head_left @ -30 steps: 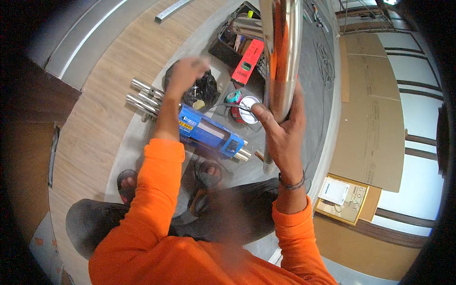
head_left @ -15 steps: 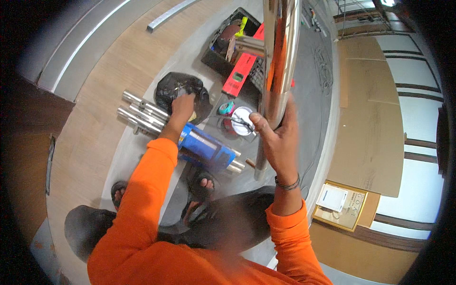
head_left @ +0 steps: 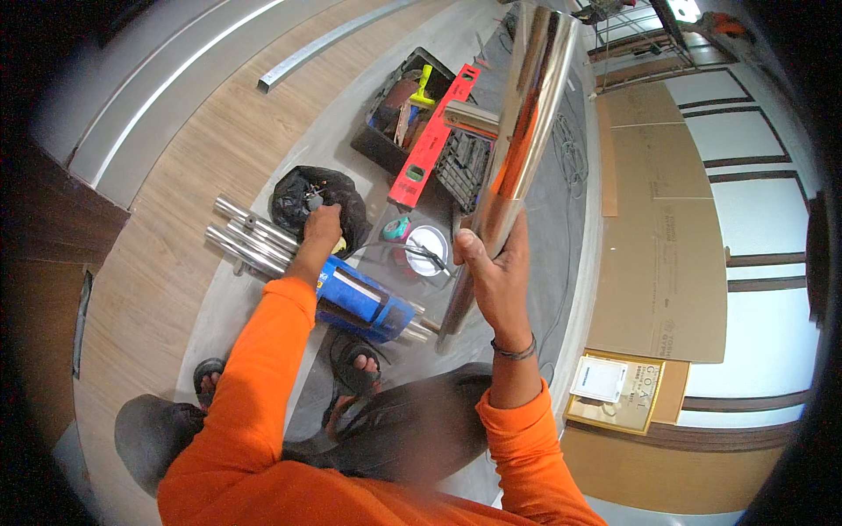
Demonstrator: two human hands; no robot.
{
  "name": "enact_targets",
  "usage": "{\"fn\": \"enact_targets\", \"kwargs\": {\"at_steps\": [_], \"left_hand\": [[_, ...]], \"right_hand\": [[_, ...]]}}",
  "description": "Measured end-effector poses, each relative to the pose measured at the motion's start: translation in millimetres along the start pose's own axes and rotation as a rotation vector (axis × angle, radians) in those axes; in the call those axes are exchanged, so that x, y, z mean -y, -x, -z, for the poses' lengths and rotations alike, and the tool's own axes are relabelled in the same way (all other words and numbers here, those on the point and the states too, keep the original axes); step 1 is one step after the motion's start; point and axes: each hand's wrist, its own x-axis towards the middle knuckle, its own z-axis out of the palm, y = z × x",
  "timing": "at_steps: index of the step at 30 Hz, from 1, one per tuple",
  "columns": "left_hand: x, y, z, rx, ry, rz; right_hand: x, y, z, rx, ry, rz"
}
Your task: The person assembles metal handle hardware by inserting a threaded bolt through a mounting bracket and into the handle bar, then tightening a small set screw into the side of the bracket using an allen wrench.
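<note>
My right hand [head_left: 498, 276] is wrapped round a shiny metal tube [head_left: 533, 105], thumb on the near side. The tube stands tilted, its upper end toward the far right, and a short metal stub [head_left: 471, 117] shows at its left side. At the left, my left hand [head_left: 323, 230] reaches into the opening of a black plastic bag [head_left: 294, 195] with small loose pieces in it; its fingertips are hidden. Below that hand lie several shiny metal tubes [head_left: 254, 238], partly covered by blue wrapping [head_left: 360, 294].
A black crate [head_left: 373, 136] of tools stands beyond the bag, with a red spirit level [head_left: 431, 140] across it. Nearer are a teal tape measure [head_left: 396, 229] and a white round container [head_left: 427, 251]. A metal bar [head_left: 324, 44] lies far left; cardboard [head_left: 662, 263] stands right.
The view has shifted, showing more of the spirit level and the bag's contents. My right hand still holds the tube, whose lower end has swung left. My left hand stays at the bag.
</note>
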Motion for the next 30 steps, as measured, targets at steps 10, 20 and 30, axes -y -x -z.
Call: {"fn": "enact_targets", "kwargs": {"at_steps": [10, 20, 30], "left_hand": [[-51.4, 35.4, 133.8, 0.052, 1.651, -0.029], [-130.5, 94.4, 223.1, -0.309, 1.936, -0.144], [-138.4, 113.7, 252.8, -0.745, 1.950, -0.083]], "right_hand": [[3.3, -3.6, 0.6, 0.009, -0.167, 0.075], [10.3, 0.6, -19.9, 0.092, 0.000, 0.191], [23.4, 1.5, -38.8, 0.131, 0.335, 0.258]]}}
